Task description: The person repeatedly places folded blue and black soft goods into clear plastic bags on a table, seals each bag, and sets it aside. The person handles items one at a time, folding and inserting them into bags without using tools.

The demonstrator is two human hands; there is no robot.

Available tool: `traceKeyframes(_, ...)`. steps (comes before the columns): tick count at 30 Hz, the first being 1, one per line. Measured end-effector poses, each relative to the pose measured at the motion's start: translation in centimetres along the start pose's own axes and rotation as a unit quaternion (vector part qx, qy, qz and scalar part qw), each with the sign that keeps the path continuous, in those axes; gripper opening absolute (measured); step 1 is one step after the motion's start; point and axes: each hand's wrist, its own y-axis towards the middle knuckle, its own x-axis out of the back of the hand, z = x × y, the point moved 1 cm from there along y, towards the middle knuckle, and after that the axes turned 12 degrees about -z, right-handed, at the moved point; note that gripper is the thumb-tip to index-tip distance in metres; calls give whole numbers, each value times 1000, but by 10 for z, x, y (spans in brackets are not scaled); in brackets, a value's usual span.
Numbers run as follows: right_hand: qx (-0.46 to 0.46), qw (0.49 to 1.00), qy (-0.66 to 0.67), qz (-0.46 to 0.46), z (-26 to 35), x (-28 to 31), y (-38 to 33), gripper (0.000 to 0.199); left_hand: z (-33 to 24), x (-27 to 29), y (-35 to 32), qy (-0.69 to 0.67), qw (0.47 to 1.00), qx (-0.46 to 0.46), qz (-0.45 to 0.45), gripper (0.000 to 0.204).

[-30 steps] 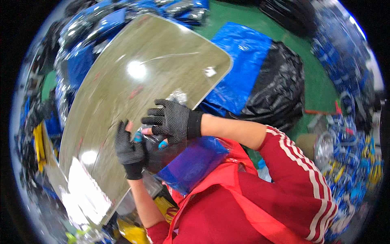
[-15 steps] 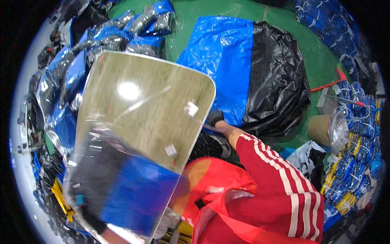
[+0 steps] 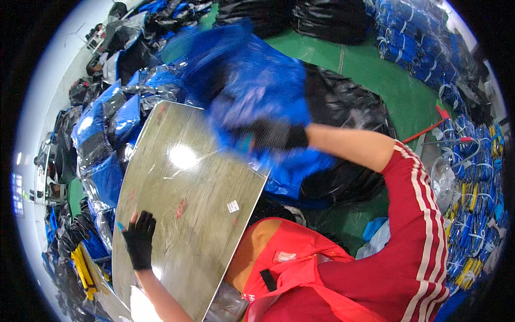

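The gloved left hand point(image 3: 140, 242) has its fingers point(image 3: 146, 220) extended and thumb point(image 3: 122, 227) apart, its forearm point(image 3: 161, 298) slanting up from the lower edge. The right arm point(image 3: 354, 146) bends at the elbow, reaching leftward; its gloved right hand point(image 3: 272, 135) is blurred, finger pose unclear.

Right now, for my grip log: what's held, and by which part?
The right hand seems to hold the blue sheet; blur hides exactly where. The left hand holds nothing.

Sq. white label point(image 3: 232, 206) on wood-grain tabletop point(image 3: 214, 177), print illegible; red apron point(image 3: 308, 252) w/ white lettering point(image 3: 249, 297), tiny, partly cut off, unreadable.
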Motion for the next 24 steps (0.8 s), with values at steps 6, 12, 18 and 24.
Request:
traceKeyframes(6, 181, 857, 27, 481, 75, -298, -112, 28, -52, -17, -25, 18, 999, -1, -34, 72)
traceKeyframes(12, 128, 798, 77, 583, 74, -415, -211, 28, -66, -19, -73, 7, 993, 22, -112, 75)
traceKeyframes(18, 124, 815, 84, 560, 75, -439, -229, 28, -19, -12, -67, 546, 817, -44, -180, 44)
traceKeyframes(24, 83, 955, -101, 267, 109, -265, -113, 27, -3, 84, -126, 461, 748, -224, -422, 65)
